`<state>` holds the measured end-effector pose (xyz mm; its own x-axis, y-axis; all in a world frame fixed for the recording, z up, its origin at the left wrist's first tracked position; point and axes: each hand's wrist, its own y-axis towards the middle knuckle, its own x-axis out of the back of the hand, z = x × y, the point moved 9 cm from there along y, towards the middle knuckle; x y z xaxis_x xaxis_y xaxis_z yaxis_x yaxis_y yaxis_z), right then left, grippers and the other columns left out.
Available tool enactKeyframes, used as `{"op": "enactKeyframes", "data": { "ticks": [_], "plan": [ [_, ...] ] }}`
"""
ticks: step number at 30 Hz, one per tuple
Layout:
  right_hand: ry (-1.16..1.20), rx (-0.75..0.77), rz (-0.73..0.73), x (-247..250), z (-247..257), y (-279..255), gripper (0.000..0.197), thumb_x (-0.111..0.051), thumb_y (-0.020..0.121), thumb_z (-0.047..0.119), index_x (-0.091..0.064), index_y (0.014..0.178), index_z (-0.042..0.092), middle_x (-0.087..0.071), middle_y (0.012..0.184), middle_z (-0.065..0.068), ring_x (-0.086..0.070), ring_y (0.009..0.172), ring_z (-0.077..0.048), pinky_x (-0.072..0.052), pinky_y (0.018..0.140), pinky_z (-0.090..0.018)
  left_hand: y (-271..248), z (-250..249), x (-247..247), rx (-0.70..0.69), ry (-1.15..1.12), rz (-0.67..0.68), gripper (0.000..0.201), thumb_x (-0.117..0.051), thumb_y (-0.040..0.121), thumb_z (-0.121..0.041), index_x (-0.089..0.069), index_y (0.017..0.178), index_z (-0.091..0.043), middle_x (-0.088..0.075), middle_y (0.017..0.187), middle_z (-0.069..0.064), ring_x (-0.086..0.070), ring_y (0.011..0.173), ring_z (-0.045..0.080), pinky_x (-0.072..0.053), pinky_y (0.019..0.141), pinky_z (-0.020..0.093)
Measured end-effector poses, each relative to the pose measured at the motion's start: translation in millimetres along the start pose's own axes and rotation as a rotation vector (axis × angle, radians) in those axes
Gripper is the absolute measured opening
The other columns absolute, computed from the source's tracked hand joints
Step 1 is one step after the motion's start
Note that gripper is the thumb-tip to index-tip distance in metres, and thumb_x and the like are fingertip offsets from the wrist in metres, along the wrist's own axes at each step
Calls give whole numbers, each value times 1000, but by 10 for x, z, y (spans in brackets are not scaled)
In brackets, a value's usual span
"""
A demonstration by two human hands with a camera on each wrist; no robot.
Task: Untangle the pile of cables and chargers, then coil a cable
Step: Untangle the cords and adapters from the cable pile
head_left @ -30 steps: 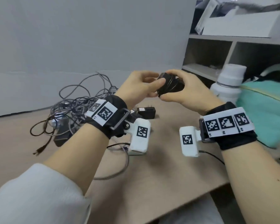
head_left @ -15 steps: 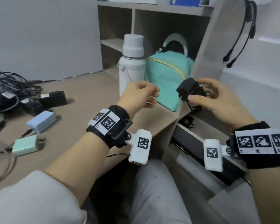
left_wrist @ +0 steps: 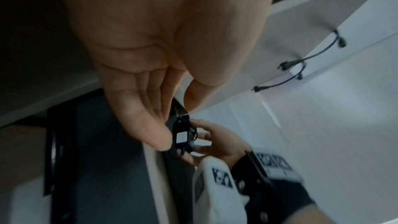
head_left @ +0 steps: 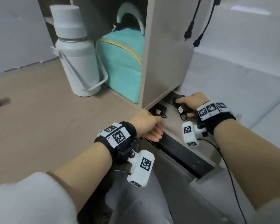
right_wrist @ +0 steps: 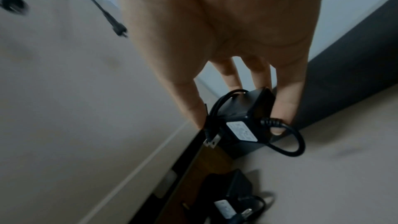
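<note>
Black charger (right_wrist: 243, 122), cable wrapped round it, sits pinched in my right hand (head_left: 191, 102) on the low ledge (head_left: 173, 125) under the shelf unit (head_left: 166, 50); a second charger (head_left: 158, 110) lies beside my relaxed left hand (head_left: 145, 125).

A tan wooden desk (head_left: 39, 113) fills the left and centre of the head view. At upper left a pale grey wall (head_left: 14, 38) meets its far edge. A shelf unit (head_left: 166, 54) of the same pale wood stands at top centre, its open compartment dark inside, with a white flask (head_left: 74, 59) at its mouth and a teal bag (head_left: 121, 65) just beside it, inside. Two thin black leads (head_left: 199, 21) hang down the unit's side panel at upper right. Right of it a white surface (head_left: 241, 70) carries a soft glare of light. Below the desk edge, lower centre, a black rail (head_left: 181, 154) runs diagonally.
</note>
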<state>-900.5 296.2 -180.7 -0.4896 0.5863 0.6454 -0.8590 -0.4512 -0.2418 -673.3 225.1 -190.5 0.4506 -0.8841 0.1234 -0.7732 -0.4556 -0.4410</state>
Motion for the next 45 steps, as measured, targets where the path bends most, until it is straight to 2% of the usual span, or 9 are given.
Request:
{"op": "enactKeyframes", "data": {
  "ticks": [8,11,15,18,22,26,34,41,45],
  "plan": [
    [-189,86,-40,-288,126,619,68,-83,49,58,-70,98,12,-73,86,-8,-70,78,-29,-59,78,-40,312,465,-10,290,-279,-133,41,-56,101,-38,-55,89,1,-64,75,21,-65,59,27,-58,47,32],
    [-278,174,-38,-425,270,630,49,-80,70,46,-70,103,12,-68,96,-6,-63,86,-26,-51,77,-32,387,581,-75,357,-350,-131,46,-55,100,-48,-51,91,-3,-63,78,20,-64,61,28,-57,43,31],
    [-418,261,-67,-574,336,705,70,-67,68,54,-61,124,13,-59,125,-16,-61,106,-39,-53,92,-42,494,657,-116,328,-354,-160,39,-52,102,-44,-46,87,-9,-63,75,15,-62,55,23,-52,40,26],
    [-435,269,-108,-593,320,709,66,-74,82,39,-50,132,3,-51,132,-22,-56,116,-45,-49,99,-46,538,686,-104,319,-339,-142,38,-52,102,-44,-46,85,-11,-64,71,12,-63,50,20,-51,41,24],
    [-424,303,-124,-659,230,726,68,-78,84,32,-39,131,2,-54,131,-24,-55,118,-45,-47,97,-48,531,695,-90,307,-329,-125,38,-54,101,-46,-46,85,-12,-66,69,12,-63,47,18,-51,41,24],
    [-453,347,-98,-745,230,767,61,-76,84,38,-51,128,3,-57,132,-22,-57,118,-43,-48,97,-44,534,701,-90,306,-323,-115,39,-55,100,-48,-45,87,-13,-67,68,11,-64,47,18,-51,42,24],
    [-405,370,16,-784,255,806,42,-79,82,22,-68,116,-2,-67,119,-17,-65,103,-35,-55,89,-40,538,694,-93,295,-320,-96,39,-54,100,-49,-44,88,-13,-66,70,11,-64,52,20,-51,43,24],
    [-547,346,139,-741,212,744,45,-67,94,36,-63,128,7,-68,117,-15,-64,107,-34,-49,88,-35,533,695,-89,304,-307,-100,40,-53,100,-50,-44,86,-14,-66,71,11,-63,54,21,-51,43,24],
    [-630,332,135,-714,326,599,45,-63,97,33,-60,131,5,-62,130,-15,-60,114,-36,-48,93,-38,528,698,-88,299,-298,-108,43,-53,100,-53,-44,86,-14,-66,73,12,-63,56,22,-52,43,25]
  ]
}}
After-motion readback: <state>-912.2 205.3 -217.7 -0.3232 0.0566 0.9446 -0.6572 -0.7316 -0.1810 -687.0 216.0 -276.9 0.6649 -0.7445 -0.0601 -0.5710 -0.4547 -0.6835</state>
